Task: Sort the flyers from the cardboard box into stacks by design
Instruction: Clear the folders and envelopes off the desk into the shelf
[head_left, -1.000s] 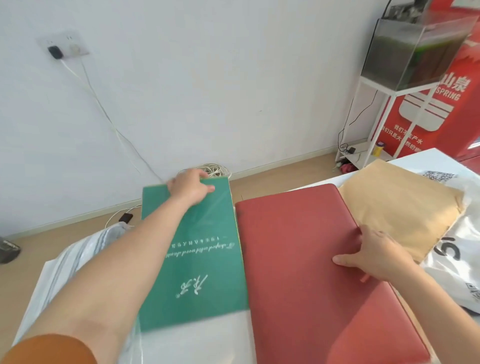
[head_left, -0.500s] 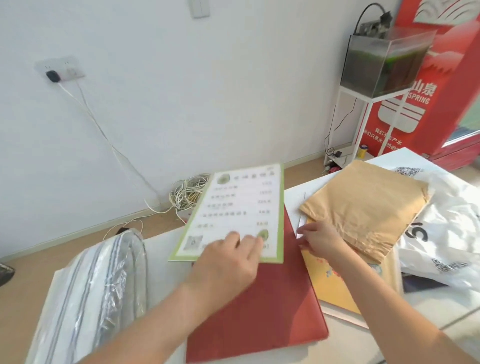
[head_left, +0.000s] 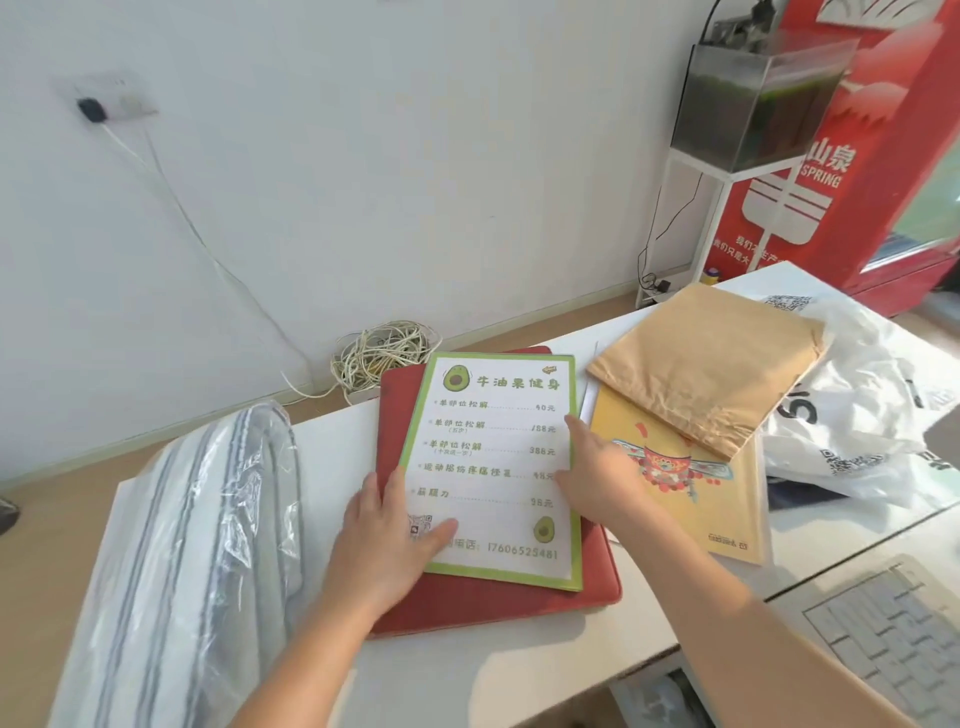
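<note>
Avocado flyer (head_left: 493, 457) is lying on the red folder (head_left: 498, 597), left grip (head_left: 387, 535) pressing flat, uncurled, on its lower-left corner, right grip (head_left: 597, 478) seemingly resting uncurled against its right edge.

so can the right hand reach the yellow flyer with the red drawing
Probably yes: the right hand rests at the edge of the green-bordered avocado flyer, right beside the yellow flyer, whose near half lies bare; the crumpled brown paper envelope covers only its far end.

The avocado flyer (head_left: 493, 457) says 牛油果健身, 388元 and, it seems, 17606525481. Far right of it, a red drinks fridge (head_left: 880, 171) says SPRING.
</note>
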